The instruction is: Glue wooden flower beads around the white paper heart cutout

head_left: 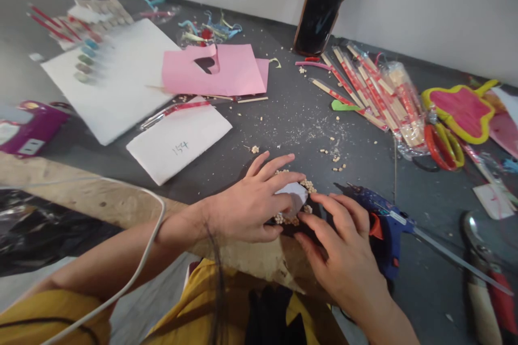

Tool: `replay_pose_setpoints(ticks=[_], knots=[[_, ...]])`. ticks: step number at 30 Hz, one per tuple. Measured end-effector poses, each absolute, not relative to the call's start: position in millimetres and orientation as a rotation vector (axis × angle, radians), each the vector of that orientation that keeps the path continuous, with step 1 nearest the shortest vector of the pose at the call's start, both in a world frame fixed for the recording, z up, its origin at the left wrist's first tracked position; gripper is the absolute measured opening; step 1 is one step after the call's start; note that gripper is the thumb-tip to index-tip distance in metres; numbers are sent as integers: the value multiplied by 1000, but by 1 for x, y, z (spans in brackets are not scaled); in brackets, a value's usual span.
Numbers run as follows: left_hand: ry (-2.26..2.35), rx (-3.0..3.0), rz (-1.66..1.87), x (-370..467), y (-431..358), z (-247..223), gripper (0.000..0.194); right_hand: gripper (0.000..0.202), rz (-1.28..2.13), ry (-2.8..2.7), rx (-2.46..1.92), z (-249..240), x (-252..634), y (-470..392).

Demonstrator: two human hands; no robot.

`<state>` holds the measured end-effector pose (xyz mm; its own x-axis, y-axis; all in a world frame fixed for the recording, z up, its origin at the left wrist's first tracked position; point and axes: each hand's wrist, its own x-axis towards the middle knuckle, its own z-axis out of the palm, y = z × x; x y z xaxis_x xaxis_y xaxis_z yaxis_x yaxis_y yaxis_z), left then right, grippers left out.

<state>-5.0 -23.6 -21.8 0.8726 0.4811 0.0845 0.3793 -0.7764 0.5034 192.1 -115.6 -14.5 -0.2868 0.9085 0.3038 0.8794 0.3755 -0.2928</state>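
A small white piece (pixel 294 197) ringed with clusters of tiny beige pieces (pixel 308 185) lies near the table's front edge. My left hand (pixel 254 202) rests over its left side, fingers spread, with fingertips on the white piece and the ring. From the right, my right hand (pixel 340 237) touches the ring's right side with its fingertips, the fingers apart. Parts of the ring are hidden under my left fingers. Just right of my right hand lies a blue glue gun (pixel 390 226) with a clear glue stick. One loose beige cluster (pixel 254 149) sits above my left hand.
Wrapped chopsticks (pixel 372 86), red-handled scissors (pixel 441 145) and pliers (pixel 485 269) lie at the right. A phone (pixel 326 2) leans on the wall. Pink paper (pixel 238 73), folded white paper (pixel 182 140) and a white sheet (pixel 117 75) are at the left. A white cable (pixel 151 242) crosses my left forearm.
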Motion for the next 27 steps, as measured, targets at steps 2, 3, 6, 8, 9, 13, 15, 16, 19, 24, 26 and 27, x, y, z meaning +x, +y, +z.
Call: replay_pose_setpoints(ticks=[2, 3, 6, 8, 9, 13, 15, 16, 19, 24, 26, 27], knots=[[624, 2545, 288, -6, -23, -20, 22, 16, 106, -2228, -1536, -14, 189, -115], [624, 2540, 283, -6, -22, -19, 22, 17, 98, -2232, -1537, -12, 189, -115], [625, 2538, 250, -7, -21, -16, 17, 19, 10, -2214, -1569, -3, 198, -120], [618, 2537, 234, -7, -20, -15, 13, 16, -81, -2128, -1685, 4, 211, -129], [613, 2532, 236, -7, -20, -15, 11, 13, -130, -2050, -1787, 8, 219, -136], [598, 2517, 237, -8, -20, -16, 13, 31, -129, -1652, -2412, 14, 248, -161], [592, 2517, 234, -8, -20, -17, 13, 44, 83, -1457, -2665, 11, 255, -166], [590, 2518, 234, -8, -20, -17, 12, 49, 193, -1354, -2753, 8, 257, -167], [571, 2519, 215, -8, -19, -17, 11, 65, 345, -1135, -2831, 3, 259, -160], [552, 2517, 169, -10, -17, -14, 12, 62, 553, -939, -2765, 11, 265, -149], [543, 2514, 166, -11, -16, -13, 12, 50, 673, -840, -2618, 13, 268, -151], [536, 2513, 168, -11, -16, -13, 12, 46, 721, -812, -2518, 13, 268, -154]])
